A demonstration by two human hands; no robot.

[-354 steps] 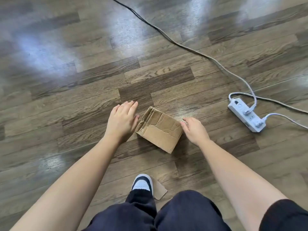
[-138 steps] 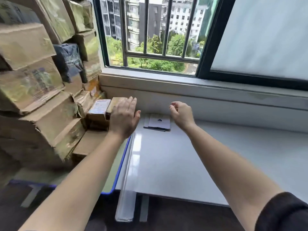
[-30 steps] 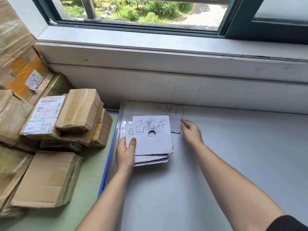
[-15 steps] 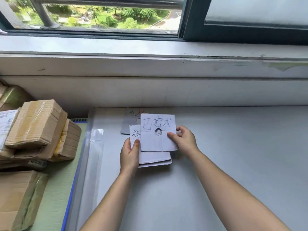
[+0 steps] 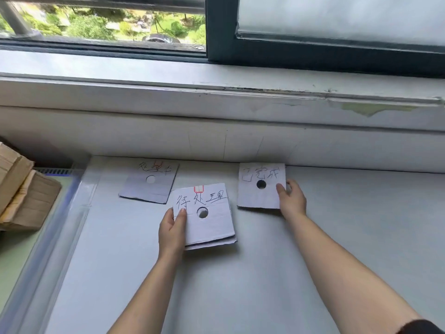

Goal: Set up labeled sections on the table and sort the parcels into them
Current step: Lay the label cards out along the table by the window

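While the white table (image 5: 265,285) fills the lower frame, brown parcels (image 5: 21,189) sit cut off at the frame's left edge.
Left hand (image 5: 172,232) pinches the centre card stack (image 5: 212,227), fingers hidden beneath; right hand (image 5: 292,201) pinches the right card (image 5: 255,198) by its edge; the upper-left card (image 5: 147,191) has faint writing.

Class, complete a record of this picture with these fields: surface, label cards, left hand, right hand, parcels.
surface: white table under a window sill
label cards: three, handwritten, each with a round hole: back-left card, middle card, right card
left hand: grips the middle card's left edge, thumb on top; another sheet beneath
right hand: pinches the right card's right edge
parcels: cardboard, stacked at far left, beside the white table
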